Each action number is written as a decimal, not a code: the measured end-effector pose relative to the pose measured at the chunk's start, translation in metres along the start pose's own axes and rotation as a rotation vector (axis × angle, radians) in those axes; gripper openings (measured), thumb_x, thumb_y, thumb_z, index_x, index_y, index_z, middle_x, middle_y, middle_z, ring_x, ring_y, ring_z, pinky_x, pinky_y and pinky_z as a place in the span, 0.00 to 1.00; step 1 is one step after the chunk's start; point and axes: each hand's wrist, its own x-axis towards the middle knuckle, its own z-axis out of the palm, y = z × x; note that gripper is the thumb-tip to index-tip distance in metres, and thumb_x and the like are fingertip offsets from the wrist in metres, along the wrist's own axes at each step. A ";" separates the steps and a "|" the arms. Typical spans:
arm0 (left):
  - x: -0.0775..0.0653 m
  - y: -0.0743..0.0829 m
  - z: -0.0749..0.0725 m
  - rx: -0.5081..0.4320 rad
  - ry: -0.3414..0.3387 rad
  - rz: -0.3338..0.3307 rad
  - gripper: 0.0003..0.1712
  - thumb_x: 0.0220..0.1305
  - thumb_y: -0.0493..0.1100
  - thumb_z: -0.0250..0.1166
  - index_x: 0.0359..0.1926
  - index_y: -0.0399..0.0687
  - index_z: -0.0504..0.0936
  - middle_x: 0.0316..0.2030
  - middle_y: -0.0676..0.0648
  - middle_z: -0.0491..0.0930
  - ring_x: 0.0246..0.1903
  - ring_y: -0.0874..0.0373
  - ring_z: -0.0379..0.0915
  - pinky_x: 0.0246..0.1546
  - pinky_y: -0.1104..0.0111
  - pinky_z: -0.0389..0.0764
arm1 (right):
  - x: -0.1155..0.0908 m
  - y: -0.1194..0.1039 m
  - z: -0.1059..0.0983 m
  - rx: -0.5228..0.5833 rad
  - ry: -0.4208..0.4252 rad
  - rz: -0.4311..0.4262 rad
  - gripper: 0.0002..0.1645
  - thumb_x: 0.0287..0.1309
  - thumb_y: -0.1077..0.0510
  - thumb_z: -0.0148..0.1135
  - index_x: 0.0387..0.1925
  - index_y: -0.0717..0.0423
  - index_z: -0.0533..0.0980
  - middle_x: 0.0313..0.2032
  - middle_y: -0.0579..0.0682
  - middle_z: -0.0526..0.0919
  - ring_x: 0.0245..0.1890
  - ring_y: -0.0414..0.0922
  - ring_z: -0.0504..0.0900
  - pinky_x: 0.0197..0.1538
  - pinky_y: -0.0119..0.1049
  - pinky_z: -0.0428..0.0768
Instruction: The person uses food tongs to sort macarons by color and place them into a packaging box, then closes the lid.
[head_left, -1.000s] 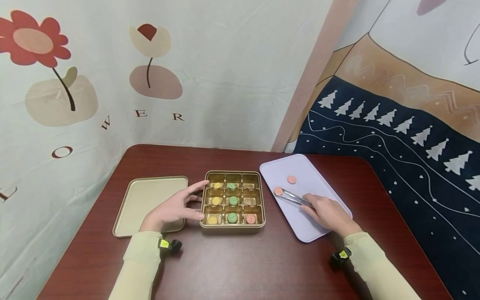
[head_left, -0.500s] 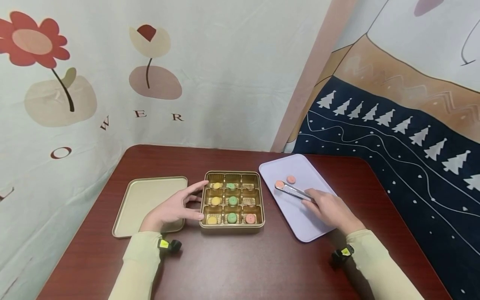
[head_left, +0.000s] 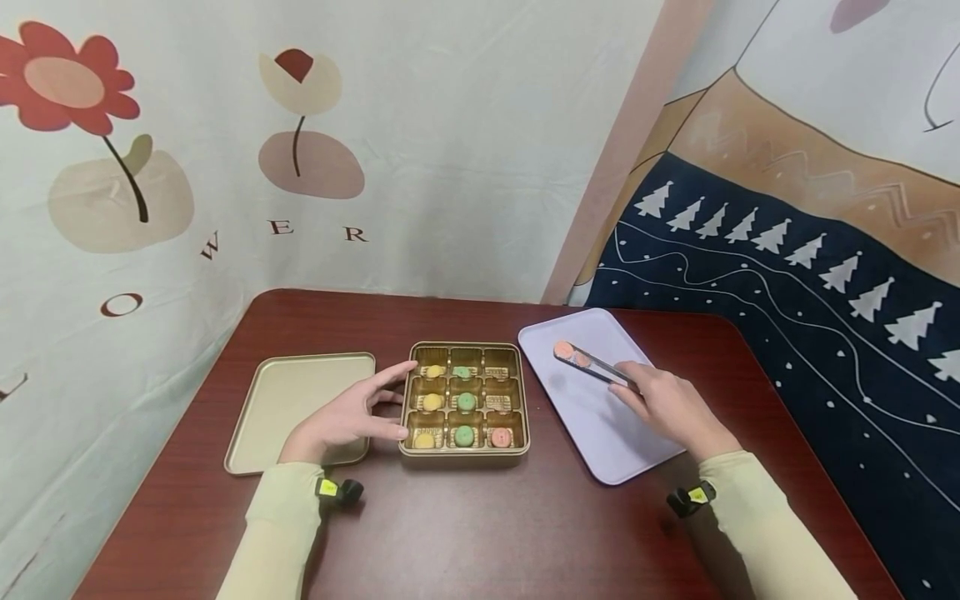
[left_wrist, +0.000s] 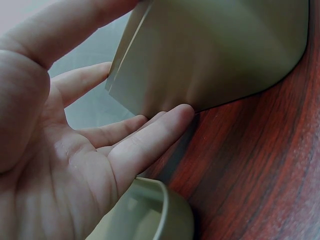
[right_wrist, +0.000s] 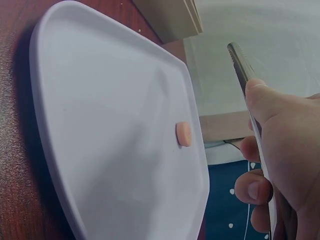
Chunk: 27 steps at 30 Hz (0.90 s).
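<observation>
While the left hand (head_left: pixel 345 417) stays spread, thumb and forefinger at the left side of the gold tin (head_left: pixel 465 460), the right hand (head_left: pixel 665 406), well to the tin's right, has moved its metal tongs (right_wrist: pixel 241 64) farther away from the person. Thumb and fingers grip the tongs, and the tips seem to pinch a pink macaron-like piece (head_left: pixel 562 349), now right of the tin by its far row; how high it is held, I can't tell. I'd judge that piece taken up but not yet placed.

Just right of the tin, the lilac tray (head_left: pixel 607 450) bears a second pink piece (right_wrist: pixel 184 134). Inside the tin, yellow pieces (head_left: pixel 432 402) fill the left column, green pieces (head_left: pixel 467 402) the middle; on the right, one pink disc (head_left: pixel 501 437) sits nearest, with bare gold compartments beyond. Left of the tin lies a gold lid (head_left: pixel 288 400), partly behind the hand.
</observation>
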 end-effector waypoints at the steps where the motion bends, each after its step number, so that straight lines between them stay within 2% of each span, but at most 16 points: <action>1: 0.000 0.000 0.000 0.001 0.000 0.000 0.61 0.57 0.37 0.80 0.84 0.49 0.52 0.74 0.32 0.62 0.65 0.35 0.70 0.61 0.54 0.79 | 0.000 0.000 -0.001 0.003 0.000 0.001 0.21 0.70 0.48 0.69 0.59 0.51 0.80 0.41 0.50 0.88 0.34 0.43 0.79 0.41 0.46 0.85; 6: 0.000 -0.001 0.000 0.009 0.003 -0.004 0.61 0.57 0.38 0.81 0.84 0.49 0.53 0.74 0.33 0.62 0.65 0.35 0.70 0.61 0.55 0.79 | 0.001 -0.004 -0.001 0.007 -0.006 -0.003 0.21 0.69 0.48 0.69 0.58 0.50 0.80 0.41 0.49 0.88 0.34 0.43 0.79 0.41 0.45 0.85; 9: 0.000 -0.001 0.000 0.009 0.002 -0.004 0.61 0.57 0.38 0.81 0.84 0.49 0.53 0.74 0.33 0.62 0.65 0.35 0.70 0.60 0.54 0.79 | 0.001 -0.007 0.002 0.002 0.004 -0.042 0.20 0.69 0.48 0.70 0.57 0.50 0.80 0.40 0.47 0.87 0.33 0.41 0.78 0.39 0.42 0.84; 16: 0.000 0.000 0.000 0.009 0.003 0.005 0.61 0.57 0.37 0.80 0.84 0.48 0.53 0.73 0.33 0.63 0.64 0.35 0.71 0.61 0.54 0.78 | 0.000 -0.023 0.008 -0.018 0.063 -0.182 0.19 0.66 0.49 0.73 0.55 0.50 0.80 0.35 0.42 0.84 0.31 0.38 0.77 0.37 0.38 0.82; 24: 0.000 0.000 0.000 0.010 0.006 -0.003 0.61 0.58 0.37 0.80 0.84 0.49 0.53 0.74 0.33 0.63 0.64 0.35 0.70 0.61 0.54 0.78 | 0.000 -0.045 0.014 -0.030 0.100 -0.328 0.21 0.65 0.50 0.74 0.54 0.53 0.80 0.35 0.46 0.87 0.30 0.38 0.78 0.35 0.40 0.84; 27: -0.001 0.001 0.000 0.010 0.004 -0.004 0.61 0.57 0.37 0.80 0.84 0.49 0.52 0.74 0.32 0.62 0.64 0.35 0.70 0.61 0.53 0.79 | 0.001 -0.053 0.016 -0.036 0.106 -0.376 0.20 0.65 0.49 0.73 0.53 0.52 0.80 0.35 0.45 0.86 0.30 0.37 0.78 0.34 0.40 0.84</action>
